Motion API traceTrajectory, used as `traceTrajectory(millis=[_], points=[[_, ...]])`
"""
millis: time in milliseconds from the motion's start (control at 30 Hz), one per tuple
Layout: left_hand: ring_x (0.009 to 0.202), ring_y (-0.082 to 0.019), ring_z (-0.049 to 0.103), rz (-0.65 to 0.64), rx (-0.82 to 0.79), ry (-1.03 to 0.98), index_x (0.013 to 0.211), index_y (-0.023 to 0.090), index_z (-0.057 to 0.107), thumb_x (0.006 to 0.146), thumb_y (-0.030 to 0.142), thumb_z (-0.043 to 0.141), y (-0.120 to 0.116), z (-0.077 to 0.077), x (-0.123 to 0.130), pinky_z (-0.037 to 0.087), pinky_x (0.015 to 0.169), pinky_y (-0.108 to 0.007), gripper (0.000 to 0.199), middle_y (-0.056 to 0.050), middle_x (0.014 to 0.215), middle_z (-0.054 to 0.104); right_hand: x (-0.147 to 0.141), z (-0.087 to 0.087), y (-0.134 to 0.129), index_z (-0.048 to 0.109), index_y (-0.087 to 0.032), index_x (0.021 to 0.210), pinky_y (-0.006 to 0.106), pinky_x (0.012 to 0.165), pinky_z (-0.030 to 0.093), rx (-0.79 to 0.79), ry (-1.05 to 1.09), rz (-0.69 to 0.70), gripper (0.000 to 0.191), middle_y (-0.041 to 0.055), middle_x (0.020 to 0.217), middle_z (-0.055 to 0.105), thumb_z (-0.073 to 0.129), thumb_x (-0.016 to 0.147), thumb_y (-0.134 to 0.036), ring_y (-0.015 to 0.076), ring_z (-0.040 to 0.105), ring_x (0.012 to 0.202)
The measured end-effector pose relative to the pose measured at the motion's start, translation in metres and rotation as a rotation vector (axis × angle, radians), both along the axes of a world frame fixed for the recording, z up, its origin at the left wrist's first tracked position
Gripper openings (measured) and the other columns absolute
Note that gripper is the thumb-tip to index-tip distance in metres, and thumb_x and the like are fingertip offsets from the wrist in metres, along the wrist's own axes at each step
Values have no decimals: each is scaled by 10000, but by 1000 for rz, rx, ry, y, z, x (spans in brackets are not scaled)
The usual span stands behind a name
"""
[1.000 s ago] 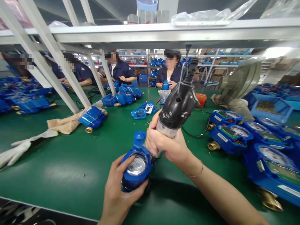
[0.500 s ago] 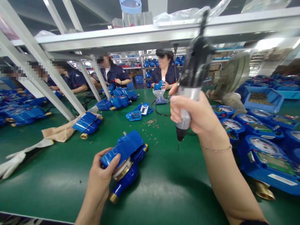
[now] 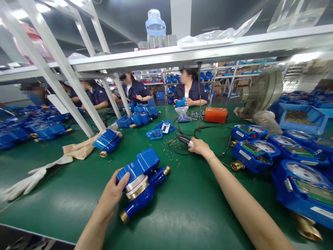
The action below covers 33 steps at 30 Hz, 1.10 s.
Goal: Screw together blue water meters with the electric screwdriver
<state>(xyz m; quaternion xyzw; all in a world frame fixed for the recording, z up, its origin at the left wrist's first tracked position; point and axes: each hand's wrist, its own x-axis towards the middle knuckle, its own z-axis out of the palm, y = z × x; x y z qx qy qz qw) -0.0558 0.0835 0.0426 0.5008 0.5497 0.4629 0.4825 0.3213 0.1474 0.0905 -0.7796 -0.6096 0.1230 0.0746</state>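
Note:
My left hand (image 3: 117, 187) grips the blue cover of a water meter (image 3: 145, 187), thumb on top. The meter lies tilted on its side on the green table, its brass pipe ends pointing left-front and right-back. My right hand (image 3: 199, 147) is closed around an electric screwdriver (image 3: 185, 140), which lies low over the table with its black end toward the back left. Small brass screws (image 3: 171, 151) are scattered beside it. Behind them lie a blue cover (image 3: 154, 134) and a part with a small display (image 3: 165, 127).
Open water meters (image 3: 256, 151) crowd the right side. Another meter (image 3: 107, 140) rests on a cloth at left, near a white glove (image 3: 28, 182). An orange box (image 3: 215, 115), a fan (image 3: 262, 90) and a screw bin (image 3: 301, 118) stand behind. Co-workers sit across, beneath a shelf (image 3: 182, 53).
My right hand has lowered the electric screwdriver from upright in front of me to the table, farther away. My left hand still holds the meter, which has turned slightly. The camera view has tilted up.

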Motion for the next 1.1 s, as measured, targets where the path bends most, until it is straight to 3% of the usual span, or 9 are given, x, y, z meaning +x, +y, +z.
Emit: traceTrajectory(millis=[267,367,467,567,667,767,867,1000,1100], points=[[768,-240,681,-72,-106,41,1190,188,597,792,732,523,29,-2,-11,531,608,-315,677,-74,928,725,-4,-5,-2,575,-150,1222,503,943,499,102,-91,15,371,120,1277,569,620,920,-360,274,579,1135],[740,-232,656,-22,-44,91,1093,189,616,780,725,541,41,-3,-10,510,549,-290,625,-55,869,696,-31,9,-1,588,-149,1218,505,1031,424,226,-4,220,456,149,1296,566,652,878,-445,305,514,1235],[776,-254,648,56,49,148,1024,183,616,752,715,571,46,0,-13,517,565,-311,599,-65,883,669,-73,22,1,500,-223,1352,357,1091,386,314,130,551,603,98,1401,523,660,848,-512,226,478,1305],[918,-279,639,218,171,219,1036,198,596,729,669,626,28,10,-20,531,724,-357,563,-90,1048,649,-113,27,6,356,-251,1469,315,1136,328,358,219,789,841,73,1529,398,739,769,-517,207,382,1398],[963,-280,637,359,257,283,1036,231,600,790,621,585,-22,14,-17,503,849,-381,461,-73,1041,655,-135,27,15,405,-223,1445,329,1141,311,372,250,889,825,84,1500,448,781,746,-447,218,408,1381],[774,-253,651,215,283,341,969,285,662,802,544,616,-81,-3,2,516,770,-358,311,-42,877,689,-140,28,17,549,-189,1312,355,1090,359,382,238,871,689,94,1352,589,808,714,-412,243,532,1251],[645,-218,617,73,250,281,1003,296,665,825,554,574,-106,-32,18,513,618,-339,327,-49,858,674,-138,31,-1,576,-156,1261,435,1031,393,401,188,757,697,131,1240,622,834,660,-394,296,573,1140],[781,-272,626,188,192,353,1279,191,516,750,574,652,-72,-50,13,529,801,-446,667,-102,998,615,-138,37,-50,537,-101,1302,525,908,437,422,53,553,717,193,1142,570,794,670,-324,383,551,1057],[1154,-344,553,57,162,238,1221,141,550,765,575,649,-29,-44,10,347,1098,-497,637,-169,1222,565,-138,34,-81,508,-97,1319,526,915,451,404,-13,459,654,194,1150,550,706,738,-325,381,555,1053]])
